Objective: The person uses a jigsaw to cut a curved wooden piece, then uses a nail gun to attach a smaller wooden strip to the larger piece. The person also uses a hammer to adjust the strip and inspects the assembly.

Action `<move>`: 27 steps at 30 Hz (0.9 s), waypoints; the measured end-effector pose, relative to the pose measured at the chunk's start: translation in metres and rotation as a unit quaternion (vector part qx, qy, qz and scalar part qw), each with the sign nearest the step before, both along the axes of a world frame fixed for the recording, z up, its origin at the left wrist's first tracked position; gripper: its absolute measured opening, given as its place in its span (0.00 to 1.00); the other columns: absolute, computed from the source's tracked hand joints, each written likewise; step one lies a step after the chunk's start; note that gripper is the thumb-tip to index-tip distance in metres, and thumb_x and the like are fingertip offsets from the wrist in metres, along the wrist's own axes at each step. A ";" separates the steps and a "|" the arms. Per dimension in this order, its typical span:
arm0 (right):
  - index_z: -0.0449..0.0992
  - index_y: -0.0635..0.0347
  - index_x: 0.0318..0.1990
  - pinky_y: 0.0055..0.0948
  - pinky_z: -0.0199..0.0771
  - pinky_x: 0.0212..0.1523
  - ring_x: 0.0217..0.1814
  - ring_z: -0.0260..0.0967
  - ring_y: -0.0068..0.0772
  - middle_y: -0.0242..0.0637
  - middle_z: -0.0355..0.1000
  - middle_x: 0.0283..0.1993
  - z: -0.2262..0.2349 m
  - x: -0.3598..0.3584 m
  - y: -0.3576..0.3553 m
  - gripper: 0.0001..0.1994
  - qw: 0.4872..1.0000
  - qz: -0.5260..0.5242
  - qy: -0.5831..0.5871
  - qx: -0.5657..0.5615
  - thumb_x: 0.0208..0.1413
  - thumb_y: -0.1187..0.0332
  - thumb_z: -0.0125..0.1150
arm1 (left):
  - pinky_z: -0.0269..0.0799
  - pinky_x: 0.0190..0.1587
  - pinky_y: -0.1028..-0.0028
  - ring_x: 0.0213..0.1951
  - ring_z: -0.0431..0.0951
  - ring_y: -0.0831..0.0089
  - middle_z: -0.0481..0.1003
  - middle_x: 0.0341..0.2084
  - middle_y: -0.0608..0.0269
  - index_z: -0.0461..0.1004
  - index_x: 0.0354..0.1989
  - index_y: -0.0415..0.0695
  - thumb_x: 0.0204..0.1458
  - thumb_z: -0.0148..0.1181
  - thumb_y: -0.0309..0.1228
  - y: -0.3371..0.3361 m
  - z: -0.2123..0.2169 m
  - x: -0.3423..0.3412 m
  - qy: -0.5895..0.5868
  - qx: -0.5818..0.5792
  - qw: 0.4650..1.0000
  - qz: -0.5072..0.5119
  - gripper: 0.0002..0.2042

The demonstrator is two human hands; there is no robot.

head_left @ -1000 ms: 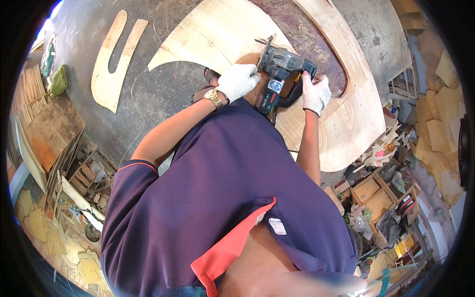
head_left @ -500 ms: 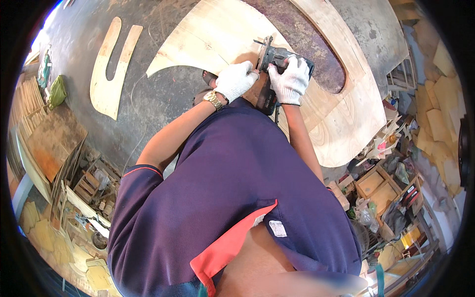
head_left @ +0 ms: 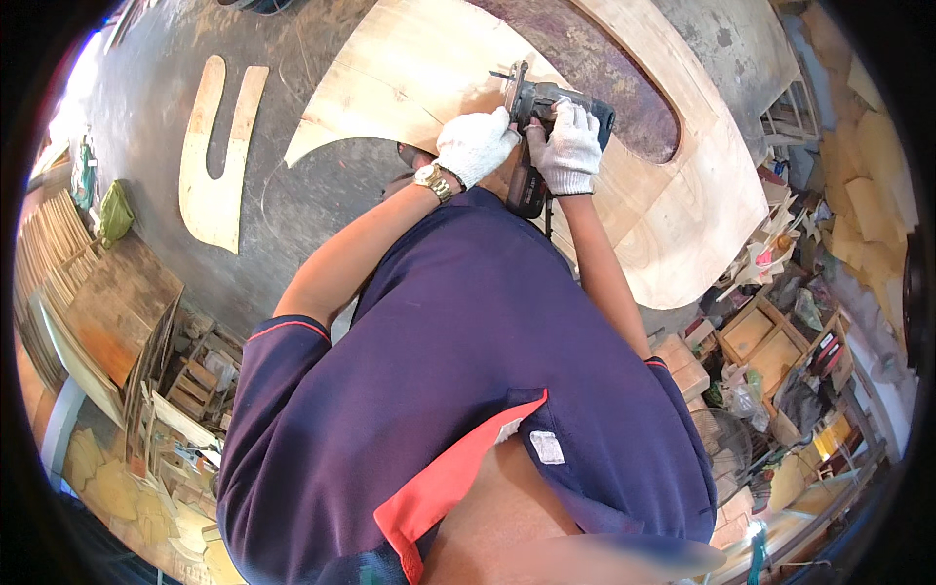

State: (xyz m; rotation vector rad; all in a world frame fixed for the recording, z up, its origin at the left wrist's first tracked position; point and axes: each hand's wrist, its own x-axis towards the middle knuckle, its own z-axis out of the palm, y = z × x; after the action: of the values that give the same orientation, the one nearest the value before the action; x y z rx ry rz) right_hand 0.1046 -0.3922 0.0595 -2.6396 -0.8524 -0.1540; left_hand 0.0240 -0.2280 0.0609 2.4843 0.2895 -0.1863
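A black jigsaw (head_left: 556, 99) lies on its side, its metal shoe turned left, over the pale plywood panel (head_left: 390, 83). My right hand (head_left: 570, 151), in a white knitted glove, is closed around the jigsaw's body, thumb toward the shoe. My left hand (head_left: 475, 146), gloved the same way and with a gold wristwatch (head_left: 436, 180) above it, is closed with its fingertips against the lower end of the shoe. Whatever those fingers pinch is hidden. The jigsaw's battery end points down toward my shirt.
A U-shaped plywood cutout (head_left: 222, 161) lies on the dark worktable (head_left: 283, 205) at left. Another curved plywood piece (head_left: 702, 210) spreads to the right. Stacked boards (head_left: 122, 302) lean at the left; wooden boxes (head_left: 756, 336) and scraps crowd the lower right.
My left hand has shifted slightly right along the jigsaw's shoe. My right hand stays on the tool. The surroundings have shifted a little as my head moved.
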 end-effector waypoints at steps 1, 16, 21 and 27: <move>0.76 0.63 0.47 0.45 0.73 0.50 0.47 0.70 0.52 0.43 0.76 0.43 0.000 0.000 0.000 0.22 1.000 0.002 0.000 -0.001 0.51 0.57 0.70 | 0.76 0.32 0.51 0.28 0.82 0.49 0.79 0.22 0.50 0.73 0.35 0.45 0.61 0.57 0.44 0.000 0.000 0.000 0.010 0.008 1.000 -0.005 0.14; 0.75 0.63 0.59 0.34 0.73 0.51 0.50 0.73 0.32 0.38 0.77 0.44 -0.041 0.019 -0.072 0.30 0.837 -0.395 0.236 0.296 0.58 0.49 0.70 | 0.75 0.36 0.54 0.33 0.82 0.52 0.80 0.29 0.53 0.75 0.40 0.46 0.61 0.57 0.47 0.076 -0.007 -0.046 -0.035 -0.013 0.987 0.157 0.16; 0.77 0.57 0.58 0.34 0.71 0.61 0.56 0.74 0.33 0.33 0.78 0.55 -0.065 0.068 -0.096 0.20 0.693 -0.256 0.536 0.408 0.67 0.54 0.60 | 0.74 0.44 0.51 0.44 0.79 0.47 0.78 0.40 0.47 0.74 0.47 0.44 0.55 0.64 0.51 0.184 -0.034 -0.079 -0.144 0.213 0.904 0.340 0.23; 0.74 0.65 0.51 0.43 0.77 0.45 0.39 0.74 0.43 0.49 0.76 0.47 -0.035 0.075 -0.090 0.27 0.455 -0.159 0.754 0.446 0.61 0.46 0.63 | 0.71 0.58 0.53 0.56 0.78 0.44 0.78 0.52 0.38 0.74 0.57 0.45 0.62 0.39 0.65 0.256 -0.076 -0.083 0.103 0.012 0.936 0.335 0.36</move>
State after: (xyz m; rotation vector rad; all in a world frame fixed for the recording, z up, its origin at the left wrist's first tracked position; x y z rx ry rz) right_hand 0.1799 -0.4817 0.0246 -0.9588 0.3801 1.1423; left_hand -0.0595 0.0275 -0.0150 2.2409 1.2019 -0.1530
